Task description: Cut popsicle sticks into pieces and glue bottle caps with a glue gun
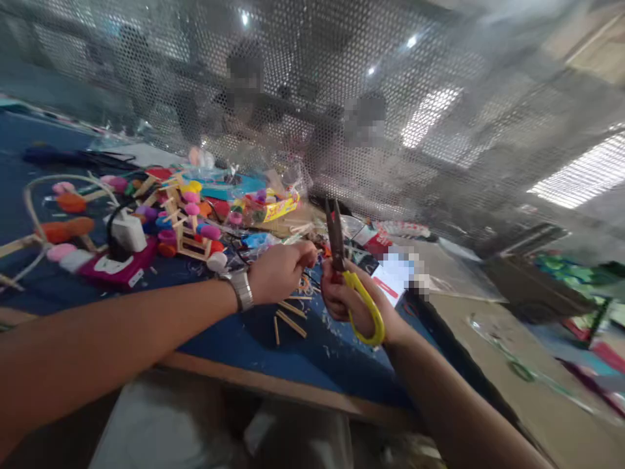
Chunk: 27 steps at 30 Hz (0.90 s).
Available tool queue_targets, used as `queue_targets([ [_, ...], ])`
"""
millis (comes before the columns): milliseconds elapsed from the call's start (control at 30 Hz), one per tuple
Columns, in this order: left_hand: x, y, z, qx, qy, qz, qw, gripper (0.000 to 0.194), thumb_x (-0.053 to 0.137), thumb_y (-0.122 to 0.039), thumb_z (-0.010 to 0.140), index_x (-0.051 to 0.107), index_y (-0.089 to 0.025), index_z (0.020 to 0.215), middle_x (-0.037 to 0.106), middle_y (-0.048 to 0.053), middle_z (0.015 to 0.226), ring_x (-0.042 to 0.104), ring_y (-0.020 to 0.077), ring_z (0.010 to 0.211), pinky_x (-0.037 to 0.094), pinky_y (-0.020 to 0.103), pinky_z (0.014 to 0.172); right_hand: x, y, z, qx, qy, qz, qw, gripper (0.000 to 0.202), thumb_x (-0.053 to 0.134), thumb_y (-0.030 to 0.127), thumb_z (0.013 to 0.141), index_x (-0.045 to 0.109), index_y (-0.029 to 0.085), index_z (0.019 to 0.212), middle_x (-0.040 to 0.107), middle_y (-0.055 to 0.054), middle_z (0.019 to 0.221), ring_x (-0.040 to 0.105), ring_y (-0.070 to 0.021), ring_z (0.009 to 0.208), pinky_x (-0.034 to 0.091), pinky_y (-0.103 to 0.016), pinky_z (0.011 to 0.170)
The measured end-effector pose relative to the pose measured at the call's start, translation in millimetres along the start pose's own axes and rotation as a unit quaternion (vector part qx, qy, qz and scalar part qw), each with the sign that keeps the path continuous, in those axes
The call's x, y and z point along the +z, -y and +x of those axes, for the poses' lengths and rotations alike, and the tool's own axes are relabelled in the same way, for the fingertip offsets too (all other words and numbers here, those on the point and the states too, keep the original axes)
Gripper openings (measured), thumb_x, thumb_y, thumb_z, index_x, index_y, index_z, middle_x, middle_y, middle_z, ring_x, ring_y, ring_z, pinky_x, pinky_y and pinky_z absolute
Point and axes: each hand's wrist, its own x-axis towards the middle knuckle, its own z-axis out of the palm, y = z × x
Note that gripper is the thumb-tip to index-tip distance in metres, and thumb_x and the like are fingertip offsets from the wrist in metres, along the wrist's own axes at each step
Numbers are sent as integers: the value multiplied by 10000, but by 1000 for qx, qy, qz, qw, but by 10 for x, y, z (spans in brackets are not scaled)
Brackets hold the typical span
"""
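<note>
My right hand (344,296) is wrapped round a pair of scissors (366,311) with yellow handles; the blades point up and stand slightly apart. Just left of it, my left hand (280,270), with a metal watch on the wrist, has its fingers pressed together. What they pinch, if anything, is too small to make out. Below the hands several thin wooden sticks (291,322) lie on the blue tabletop (234,342), with small pale scraps scattered near them.
Stick-and-clay models (190,228) crowd the left, beside a magenta power strip (117,264) with a white plug. A lit phone (393,277) lies right of my right hand. Behind stands a perforated mesh screen (303,85), with people visible through it.
</note>
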Motion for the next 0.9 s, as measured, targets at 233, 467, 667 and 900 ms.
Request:
queue_targets([
  [233, -46, 19, -20, 44, -29, -18, 998, 291, 352, -310, 1033, 529, -191, 836, 610, 11, 707, 534, 152, 641, 359, 286, 622, -98, -41, 63, 17, -50, 15, 998, 323, 701, 288, 657, 443, 259, 850, 383, 131, 531, 248, -38, 360, 187, -168, 348],
  [467, -72, 77, 10, 82, -22, 16, 996, 300, 354, -283, 1032, 551, -179, 830, 625, 37, 787, 562, 161, 737, 430, 288, 700, -121, -167, 98, -45, -40, -29, 998, 345, 733, 453, 776, 478, 271, 921, 402, 106, 538, 362, -85, 373, 314, -231, 358],
  [667, -133, 197, 49, 83, 42, 79, 993, 215, 500, -245, 958, 664, -139, 867, 657, 94, 869, 594, 215, 824, 444, 344, 753, -130, -176, 153, -64, -42, -32, 997, 455, 746, 584, 763, 483, 264, 951, 404, 106, 525, 390, -96, 415, 352, -230, 391],
  [900, -167, 148, 12, 143, 225, 97, 959, 68, 709, -201, 843, 774, -186, 831, 726, 37, 787, 637, 171, 765, 447, 286, 732, -149, -163, 174, -97, -47, -36, 993, 468, 732, 618, 770, 483, 256, 930, 407, 113, 555, 385, -72, 409, 355, -217, 391],
])
